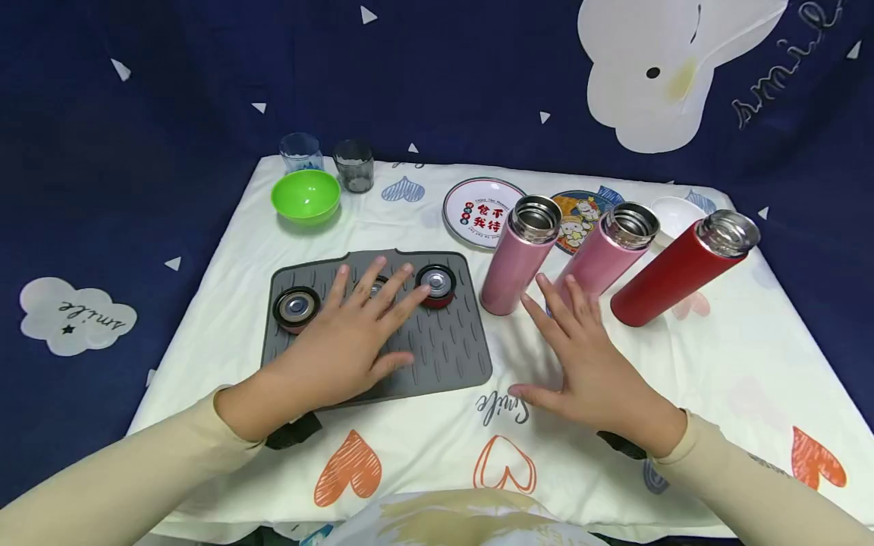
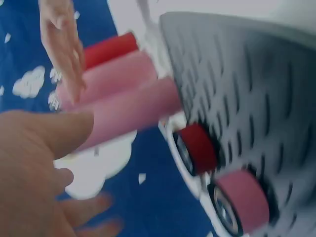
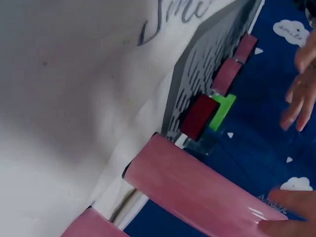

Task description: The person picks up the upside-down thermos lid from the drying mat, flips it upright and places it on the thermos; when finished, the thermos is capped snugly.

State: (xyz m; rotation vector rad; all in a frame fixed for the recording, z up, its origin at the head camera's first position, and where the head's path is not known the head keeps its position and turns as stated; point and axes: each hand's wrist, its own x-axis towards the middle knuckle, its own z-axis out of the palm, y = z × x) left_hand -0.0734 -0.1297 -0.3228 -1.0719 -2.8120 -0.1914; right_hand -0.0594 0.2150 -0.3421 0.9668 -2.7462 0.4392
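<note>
Left hand (image 1: 341, 353) hovers fingers-spread over the grey ribbed silicone mat (image 1: 451, 356), covering the middle of three round flask lids; right hand (image 1: 587, 364), fingers apart and holding nothing, sits just before the two lidless pink steel flasks (image 1: 512, 265) beside the red steel flask (image 1: 676, 280) on the tabletop. Risk: the tall open flasks stand close together, so a sideways brush from the right fingers could topple one into its neighbour. The middle lid is mostly hidden, contact with it cannot be judged, and both wrist views are blurred.

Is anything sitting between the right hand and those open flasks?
Nothing visible. The right hand hovers with straight fingers just in front of the middle pink flask and the nearer pink flask; only bare tablecloth lies around it.
</note>
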